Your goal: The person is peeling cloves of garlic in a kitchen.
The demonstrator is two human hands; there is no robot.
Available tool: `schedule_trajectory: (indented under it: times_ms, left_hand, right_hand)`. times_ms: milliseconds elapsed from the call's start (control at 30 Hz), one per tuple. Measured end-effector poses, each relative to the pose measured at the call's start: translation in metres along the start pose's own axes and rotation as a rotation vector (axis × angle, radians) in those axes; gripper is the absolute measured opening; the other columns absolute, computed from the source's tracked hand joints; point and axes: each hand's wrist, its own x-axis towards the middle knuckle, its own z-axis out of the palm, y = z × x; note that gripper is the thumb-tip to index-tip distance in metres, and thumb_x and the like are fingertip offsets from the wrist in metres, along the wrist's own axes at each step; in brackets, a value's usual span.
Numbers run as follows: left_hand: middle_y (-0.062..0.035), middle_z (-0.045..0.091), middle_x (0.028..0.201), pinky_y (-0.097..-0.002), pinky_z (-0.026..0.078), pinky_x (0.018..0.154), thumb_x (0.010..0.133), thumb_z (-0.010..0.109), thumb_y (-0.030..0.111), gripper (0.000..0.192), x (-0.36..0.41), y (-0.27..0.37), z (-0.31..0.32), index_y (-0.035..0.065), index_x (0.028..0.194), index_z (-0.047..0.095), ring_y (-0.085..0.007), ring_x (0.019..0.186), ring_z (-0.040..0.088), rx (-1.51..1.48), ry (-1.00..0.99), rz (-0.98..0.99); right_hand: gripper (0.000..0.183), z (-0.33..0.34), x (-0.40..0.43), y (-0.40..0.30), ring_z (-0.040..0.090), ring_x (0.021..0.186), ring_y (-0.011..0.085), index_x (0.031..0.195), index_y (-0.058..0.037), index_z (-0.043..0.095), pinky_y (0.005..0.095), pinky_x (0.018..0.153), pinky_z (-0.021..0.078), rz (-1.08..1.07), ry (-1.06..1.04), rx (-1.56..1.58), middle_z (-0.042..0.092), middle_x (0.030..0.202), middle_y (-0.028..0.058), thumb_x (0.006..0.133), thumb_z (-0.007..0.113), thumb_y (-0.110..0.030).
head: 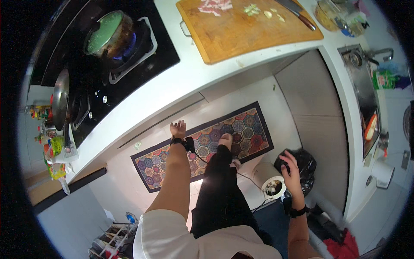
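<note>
My left hand (178,128) hangs over the floor by the counter's front, empty, its fingers loosely curled and apart. Below it lies a mat (200,145) with a colourful hexagon pattern. My right hand (292,174) is also empty, fingers spread, above a black plastic bag (304,171) and beside a white waste bin (265,173) with scraps inside. On the counter, a wooden cutting board (233,35) carries sliced raw meat (215,5), chopped pale green pieces (251,9), several garlic-like pieces (268,14) and a knife (302,19) with a wooden handle.
A pot (110,35) with a greenish top sits over a blue flame on the black gas hob (155,61). A frying pan (61,97) rests on the other burner. To the right are a sink (362,84), a green bottle (383,79) and a white mug (381,173). Cables cross the floor.
</note>
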Motion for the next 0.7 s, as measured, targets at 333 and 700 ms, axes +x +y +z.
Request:
schedule_trajectory:
  times_ms: [333,700]
  left_hand:
    - [-0.0090,0.013,0.142,-0.0455,0.012,0.104,0.078,0.036,0.062,0.087,0.061,0.057,-0.026,0.0135,0.137,-0.005,-0.0298,0.130,0.014,0.068,0.028,-0.037]
    - [-0.0084,0.047,0.071,-0.0409,0.045,0.065,0.072,0.044,0.061,0.057,0.082,0.057,-0.022,0.0039,0.074,0.046,-0.0217,0.065,0.047,-0.284,-0.153,0.012]
  right_hand:
    - [0.030,0.118,-0.051,0.047,0.039,0.117,0.0279,0.106,-0.0050,0.054,0.0358,0.095,0.0328,0.180,0.183,0.294,0.041,0.124,0.0146,0.079,0.046,0.005]
    - [0.030,0.200,-0.062,0.060,0.040,0.116,0.0261,0.107,-0.0026,0.053,0.0337,0.095,0.0341,0.193,0.146,0.387,0.041,0.122,0.0147,0.079,0.045,0.007]
